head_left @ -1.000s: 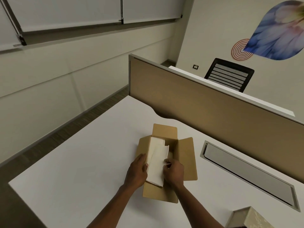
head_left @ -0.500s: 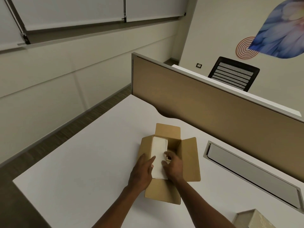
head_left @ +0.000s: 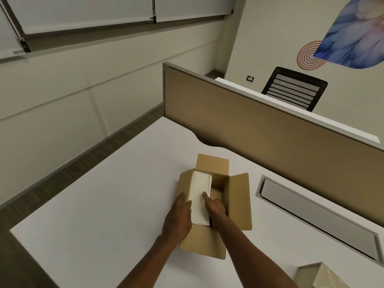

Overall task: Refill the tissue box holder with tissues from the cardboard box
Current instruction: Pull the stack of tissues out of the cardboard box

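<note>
Tissues: white stack (head_left: pixel 200 199) sitting in the left half of the cardboard box (head_left: pixel 216 204), long side running away from the camera, top about level with the box rim.
Left hand (head_left: pixel 179 218): pressed along the stack's left edge, fingers together, tips slipped between stack and box wall.
Right hand (head_left: pixel 215 208): on the stack's right edge, fingers mostly hidden down inside the box, so how far they curl I cannot tell; one fingertip lies on top of the stack.
Box interior: right half is an open brown gap beside the stack.
Flaps: all four folded out, the far one upright-ish, the right one spread flat toward the cable tray (head_left: pixel 318 217).
Worktop (head_left: pixel 108 200): white, wide bare stretch to the left of the box and toward the near corner.
Tissue box holder (head_left: pixel 321 276): pale, at the bottom right corner, well apart from the box, partly cut off.
Divider (head_left: pixel 259 138): tan panel running along the worktop's far edge, behind the box.
</note>
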